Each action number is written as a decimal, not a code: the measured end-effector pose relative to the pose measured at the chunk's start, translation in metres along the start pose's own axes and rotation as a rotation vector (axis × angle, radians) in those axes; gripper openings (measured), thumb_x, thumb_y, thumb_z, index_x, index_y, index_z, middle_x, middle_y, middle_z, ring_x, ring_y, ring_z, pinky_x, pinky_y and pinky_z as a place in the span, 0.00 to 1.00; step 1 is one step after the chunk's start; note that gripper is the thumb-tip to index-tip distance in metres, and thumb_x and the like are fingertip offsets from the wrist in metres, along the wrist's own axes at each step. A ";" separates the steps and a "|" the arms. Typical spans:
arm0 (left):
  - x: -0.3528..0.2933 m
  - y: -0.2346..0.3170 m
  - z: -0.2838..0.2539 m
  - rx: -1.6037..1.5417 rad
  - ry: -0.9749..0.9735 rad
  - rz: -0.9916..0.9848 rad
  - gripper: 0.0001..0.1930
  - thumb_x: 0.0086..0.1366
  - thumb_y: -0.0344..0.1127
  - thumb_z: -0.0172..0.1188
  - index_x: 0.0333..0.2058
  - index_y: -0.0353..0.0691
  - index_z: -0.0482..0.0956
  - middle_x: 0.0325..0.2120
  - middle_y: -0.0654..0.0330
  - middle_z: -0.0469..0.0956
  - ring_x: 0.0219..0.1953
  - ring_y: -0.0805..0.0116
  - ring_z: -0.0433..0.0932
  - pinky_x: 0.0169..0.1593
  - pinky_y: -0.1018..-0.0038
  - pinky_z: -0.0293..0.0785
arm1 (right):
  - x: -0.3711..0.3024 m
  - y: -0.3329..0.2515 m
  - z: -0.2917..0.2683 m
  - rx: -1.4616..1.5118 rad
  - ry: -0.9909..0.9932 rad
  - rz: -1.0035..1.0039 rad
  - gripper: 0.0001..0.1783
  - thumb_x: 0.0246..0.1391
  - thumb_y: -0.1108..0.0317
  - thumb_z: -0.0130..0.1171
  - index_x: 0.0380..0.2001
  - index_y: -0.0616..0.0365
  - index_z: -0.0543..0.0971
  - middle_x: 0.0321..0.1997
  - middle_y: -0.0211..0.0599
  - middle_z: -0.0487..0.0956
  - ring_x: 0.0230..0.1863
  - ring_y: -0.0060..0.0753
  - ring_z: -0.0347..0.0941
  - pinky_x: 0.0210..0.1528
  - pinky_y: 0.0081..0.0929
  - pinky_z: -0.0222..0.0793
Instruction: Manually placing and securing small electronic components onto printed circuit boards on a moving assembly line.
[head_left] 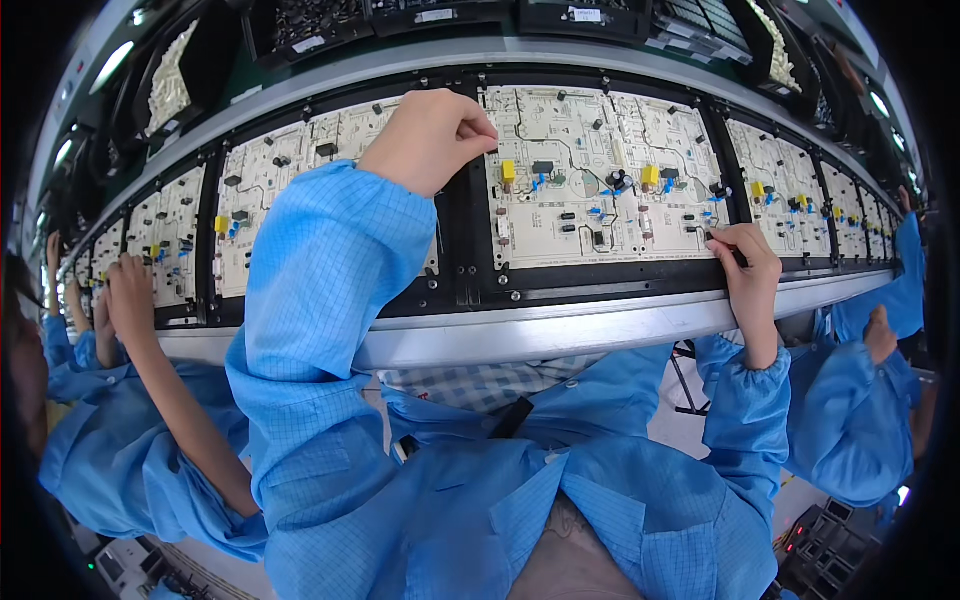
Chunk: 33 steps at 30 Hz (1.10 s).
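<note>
Left hand (430, 138), thumb and forefinger together, any contents hidden; and from those tips the white populated circuit board (552, 207) lies toward three o'clock, long axis running nine to three! Right hand (752, 265), just as near, at the board's four o'clock corner, fingertips close, grip impossible to tell.

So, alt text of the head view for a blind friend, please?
A person in blue workwear reaches over cream circuit boards in black frames, left hand near the middle frame's upper left edge, right hand near its lower right corner. Bins line the back, co-workers on both sides.
</note>
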<state>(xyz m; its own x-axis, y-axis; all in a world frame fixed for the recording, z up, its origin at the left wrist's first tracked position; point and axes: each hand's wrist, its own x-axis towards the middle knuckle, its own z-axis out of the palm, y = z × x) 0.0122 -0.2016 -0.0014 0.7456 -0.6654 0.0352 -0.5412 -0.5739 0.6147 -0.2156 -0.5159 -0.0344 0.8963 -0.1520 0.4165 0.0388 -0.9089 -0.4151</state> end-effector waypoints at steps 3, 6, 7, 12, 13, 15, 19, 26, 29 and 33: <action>0.002 -0.003 0.005 0.006 -0.023 0.029 0.07 0.60 0.31 0.63 0.36 0.36 0.84 0.30 0.55 0.82 0.32 0.65 0.81 0.40 0.73 0.78 | -0.002 -0.003 -0.001 -0.005 -0.009 0.039 0.08 0.45 0.81 0.64 0.32 0.66 0.80 0.32 0.41 0.78 0.31 0.35 0.76 0.37 0.23 0.71; 0.002 -0.005 0.007 0.008 -0.022 0.077 0.08 0.60 0.31 0.64 0.37 0.36 0.84 0.29 0.55 0.82 0.31 0.68 0.81 0.40 0.75 0.78 | -0.002 -0.010 -0.004 -0.051 -0.057 0.046 0.09 0.46 0.81 0.64 0.34 0.65 0.80 0.34 0.42 0.78 0.32 0.35 0.76 0.37 0.23 0.71; 0.002 -0.005 0.008 0.025 -0.016 0.088 0.08 0.60 0.31 0.63 0.37 0.36 0.84 0.29 0.55 0.82 0.32 0.67 0.81 0.40 0.75 0.78 | -0.001 -0.013 -0.006 -0.083 -0.090 0.047 0.10 0.46 0.81 0.64 0.35 0.65 0.80 0.34 0.42 0.78 0.32 0.35 0.77 0.37 0.24 0.72; -0.007 0.003 0.007 0.029 -0.019 0.029 0.07 0.60 0.30 0.63 0.37 0.36 0.84 0.28 0.55 0.82 0.31 0.66 0.81 0.39 0.74 0.77 | 0.015 -0.026 -0.018 -0.187 -0.167 0.017 0.13 0.48 0.77 0.64 0.39 0.63 0.78 0.34 0.43 0.78 0.33 0.37 0.77 0.38 0.26 0.72; -0.009 0.003 0.007 0.036 -0.025 -0.006 0.07 0.60 0.29 0.62 0.37 0.36 0.84 0.28 0.55 0.82 0.31 0.66 0.80 0.39 0.74 0.77 | 0.025 -0.033 -0.020 -0.186 -0.170 0.024 0.13 0.49 0.76 0.64 0.40 0.63 0.77 0.34 0.43 0.78 0.34 0.37 0.77 0.38 0.27 0.72; -0.012 -0.003 0.005 0.043 -0.042 -0.010 0.08 0.59 0.28 0.62 0.38 0.36 0.84 0.28 0.55 0.81 0.31 0.66 0.80 0.39 0.74 0.77 | 0.047 -0.042 -0.020 -0.176 -0.178 0.029 0.13 0.50 0.76 0.64 0.40 0.62 0.77 0.33 0.43 0.78 0.35 0.37 0.77 0.39 0.27 0.71; -0.012 -0.006 0.006 0.012 -0.078 -0.015 0.09 0.58 0.26 0.61 0.39 0.36 0.83 0.28 0.55 0.81 0.31 0.66 0.80 0.39 0.74 0.77 | 0.120 -0.051 -0.003 -0.124 -0.041 -0.253 0.09 0.55 0.72 0.60 0.40 0.62 0.77 0.32 0.42 0.79 0.32 0.36 0.77 0.37 0.27 0.72; -0.016 -0.008 0.009 0.081 -0.058 0.013 0.08 0.57 0.25 0.62 0.37 0.33 0.82 0.29 0.52 0.81 0.32 0.63 0.81 0.40 0.73 0.78 | 0.274 -0.113 0.058 -0.137 -0.001 -0.600 0.06 0.50 0.70 0.55 0.29 0.62 0.77 0.28 0.50 0.78 0.32 0.54 0.76 0.36 0.45 0.71; -0.008 0.002 0.010 0.052 -0.085 0.052 0.09 0.55 0.25 0.63 0.36 0.32 0.82 0.29 0.51 0.81 0.32 0.62 0.82 0.40 0.72 0.78 | 0.320 -0.131 0.082 -0.267 0.047 -0.608 0.07 0.49 0.69 0.55 0.28 0.62 0.77 0.29 0.53 0.78 0.36 0.55 0.76 0.41 0.47 0.71; -0.016 -0.005 0.020 -0.010 -0.047 0.034 0.07 0.51 0.25 0.61 0.32 0.33 0.81 0.28 0.50 0.79 0.35 0.51 0.79 0.42 0.63 0.76 | 0.366 -0.125 0.139 -0.288 0.081 -0.755 0.07 0.48 0.69 0.54 0.27 0.62 0.77 0.34 0.52 0.77 0.39 0.55 0.75 0.42 0.44 0.72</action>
<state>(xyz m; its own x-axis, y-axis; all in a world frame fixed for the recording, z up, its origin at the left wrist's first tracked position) -0.0045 -0.1979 -0.0201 0.7075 -0.7065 0.0193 -0.5620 -0.5458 0.6215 0.1691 -0.4042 0.0580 0.6385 0.5247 0.5630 0.4951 -0.8401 0.2215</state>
